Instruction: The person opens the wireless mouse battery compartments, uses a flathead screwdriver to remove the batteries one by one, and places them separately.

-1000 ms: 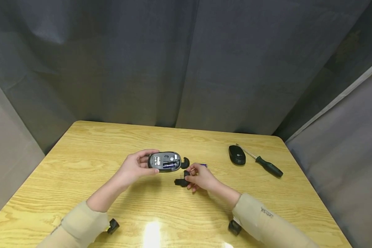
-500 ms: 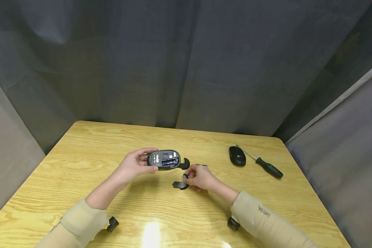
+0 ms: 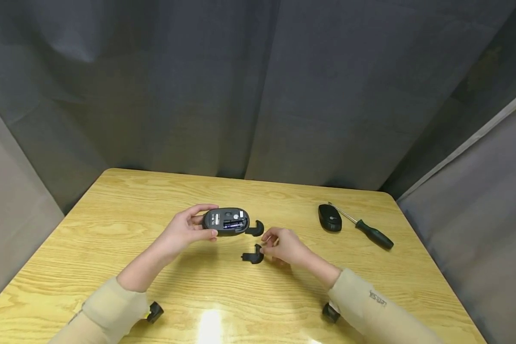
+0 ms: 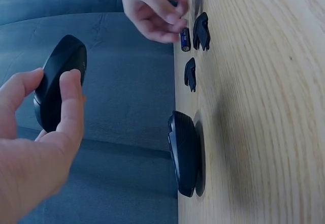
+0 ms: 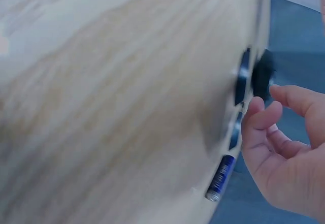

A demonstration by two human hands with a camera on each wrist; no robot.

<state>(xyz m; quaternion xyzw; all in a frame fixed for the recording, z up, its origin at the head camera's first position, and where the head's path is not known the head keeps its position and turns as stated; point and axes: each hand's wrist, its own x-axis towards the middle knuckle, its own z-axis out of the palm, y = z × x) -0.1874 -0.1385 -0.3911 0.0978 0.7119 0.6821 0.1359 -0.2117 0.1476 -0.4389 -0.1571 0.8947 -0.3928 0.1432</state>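
Observation:
My left hand [image 3: 193, 224] grips a black computer mouse [image 3: 215, 217], underside up, with a dark blue battery [image 3: 233, 224] in its compartment. My right hand [image 3: 285, 246] holds nothing visible; its fingers are loosely bent beside a hook-shaped black cover [image 3: 253, 256] on the table. Whether a fingertip touches the cover, I cannot tell. A second hook-shaped black cover [image 3: 257, 230] lies farther back. A loose blue battery [image 5: 221, 179] lies near my right hand, hidden behind it in the head view. In the left wrist view, a black mouse-like shape [image 4: 184, 153] rests on the table.
At the right of the wooden table [image 3: 155, 191] lies another black mouse [image 3: 329, 218]. Beside it is a screwdriver [image 3: 374, 235] with a dark green handle, its shaft angled back left. Grey curtains [image 3: 189, 95] hang behind the table.
My right hand has let go of the nearer black cover and drawn slightly back to the right; that cover now lies on the table. My left hand keeps the mouse nearly still, slightly more tilted.

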